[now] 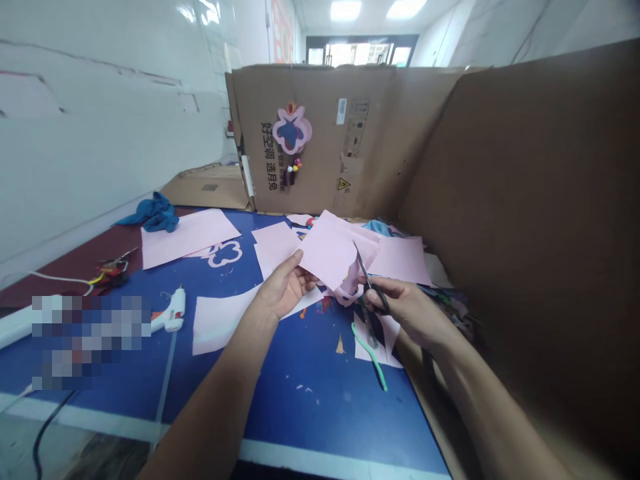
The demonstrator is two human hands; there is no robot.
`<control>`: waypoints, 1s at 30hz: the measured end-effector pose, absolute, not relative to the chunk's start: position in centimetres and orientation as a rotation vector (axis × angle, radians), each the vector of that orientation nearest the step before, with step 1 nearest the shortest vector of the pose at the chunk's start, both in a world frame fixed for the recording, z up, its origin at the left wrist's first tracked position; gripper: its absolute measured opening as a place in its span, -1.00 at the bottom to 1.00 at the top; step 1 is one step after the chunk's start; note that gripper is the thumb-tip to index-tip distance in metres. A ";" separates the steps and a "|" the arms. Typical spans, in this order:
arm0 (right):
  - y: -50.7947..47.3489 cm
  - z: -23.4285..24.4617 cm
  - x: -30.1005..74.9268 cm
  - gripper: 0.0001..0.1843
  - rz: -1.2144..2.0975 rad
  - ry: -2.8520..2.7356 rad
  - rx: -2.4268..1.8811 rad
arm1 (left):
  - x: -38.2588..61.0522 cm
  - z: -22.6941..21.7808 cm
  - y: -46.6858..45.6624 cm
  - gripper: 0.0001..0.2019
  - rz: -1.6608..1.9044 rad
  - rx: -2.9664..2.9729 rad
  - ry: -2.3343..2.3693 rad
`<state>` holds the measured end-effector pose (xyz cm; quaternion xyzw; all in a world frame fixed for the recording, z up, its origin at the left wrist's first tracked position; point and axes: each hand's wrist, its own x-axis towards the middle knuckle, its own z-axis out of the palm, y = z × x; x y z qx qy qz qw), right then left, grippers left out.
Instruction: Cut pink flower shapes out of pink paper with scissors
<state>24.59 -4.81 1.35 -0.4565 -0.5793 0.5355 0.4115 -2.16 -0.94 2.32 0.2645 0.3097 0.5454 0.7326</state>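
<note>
Cardboard walls are stood along the back and right of a blue table, on which loose pink sheets are spread. A pink paper sheet is held above the table's middle, its lower left edge pinched by the left hand. The right hand is closed around the handles of scissors, whose blades are set into the sheet's lower edge. A white glue gun is laid well to the left.
</note>
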 end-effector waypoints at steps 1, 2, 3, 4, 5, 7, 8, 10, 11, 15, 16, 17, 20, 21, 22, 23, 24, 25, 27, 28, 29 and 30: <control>-4.7 1.2 24.4 -0.38 1.355 -1.414 -1.139 | -1.7 2.2 -1.0 -0.71 1.228 0.549 0.658; -4.7 1.0 24.2 -0.37 1.357 -1.377 -1.136 | -1.2 2.1 -1.1 -0.69 1.252 0.538 0.644; -4.7 0.9 23.9 -0.36 1.353 -1.354 -1.141 | -0.7 2.0 -1.2 -0.67 1.285 0.541 0.636; -4.7 0.9 23.7 -0.36 1.344 -1.345 -1.148 | -0.2 1.9 -1.4 -0.64 1.323 0.550 0.629; -4.8 0.9 23.4 -0.37 1.333 -1.353 -1.155 | 0.3 1.8 -1.5 -0.61 1.346 0.555 0.633; -4.9 1.0 22.8 -0.40 1.311 -1.404 -1.160 | 1.2 1.6 -1.9 -0.56 1.396 0.541 0.643; -5.0 1.0 22.5 -0.41 1.303 -1.434 -1.158 | 1.5 1.6 -2.1 -0.53 1.414 0.523 0.657; -5.2 1.1 22.1 -0.41 1.290 -1.494 -1.150 | 2.0 1.6 -2.4 -0.48 1.449 0.503 0.681; -5.2 1.1 22.0 -0.41 1.284 -1.521 -1.145 | 2.2 1.7 -2.5 -0.46 1.470 0.497 0.692; -5.2 0.9 21.8 -0.43 1.250 -1.571 -1.173 | 2.4 1.9 -2.8 -0.41 1.549 0.495 0.704; -5.2 0.8 21.8 -0.43 1.247 -1.570 -1.186 | 2.4 1.8 -2.7 -0.39 1.568 0.499 0.705; -5.2 0.6 21.8 -0.43 1.247 -1.568 -1.194 | 2.4 1.7 -2.7 -0.38 1.585 0.506 0.709; -5.3 0.6 22.0 -0.38 1.285 -1.531 -1.194 | 2.6 1.2 -2.4 -0.38 1.637 0.563 0.728; -5.4 0.7 22.0 -0.37 1.309 -1.513 -1.187 | 2.6 1.0 -2.3 -0.39 1.651 0.590 0.740; -5.4 0.8 22.0 -0.35 1.333 -1.498 -1.178 | 2.6 0.8 -2.2 -0.39 1.664 0.620 0.752; -5.5 1.1 22.1 -0.33 1.355 -1.487 -1.167 | 2.7 0.7 -2.2 -0.40 1.674 0.652 0.765; -5.6 1.3 22.1 -0.32 1.371 -1.481 -1.157 | 2.7 0.6 -2.2 -0.42 1.683 0.683 0.780; -5.6 1.6 22.1 -0.31 1.379 -1.482 -1.148 | 2.7 0.5 -2.1 -0.44 1.689 0.713 0.797; -5.7 2.0 22.1 -0.30 1.377 -1.489 -1.144 | 2.6 0.4 -2.1 -0.47 1.698 0.770 0.823; -5.7 2.2 22.2 -0.31 1.373 -1.493 -1.149 | 2.6 0.4 -2.2 -0.48 1.700 0.792 0.831; -5.7 2.3 22.2 -0.31 1.368 -1.495 -1.156 | 2.6 0.4 -2.2 -0.50 1.703 0.809 0.837; -5.7 2.4 22.2 -0.31 1.363 -1.496 -1.163 | 2.5 0.4 -2.2 -0.50 1.706 0.822 0.841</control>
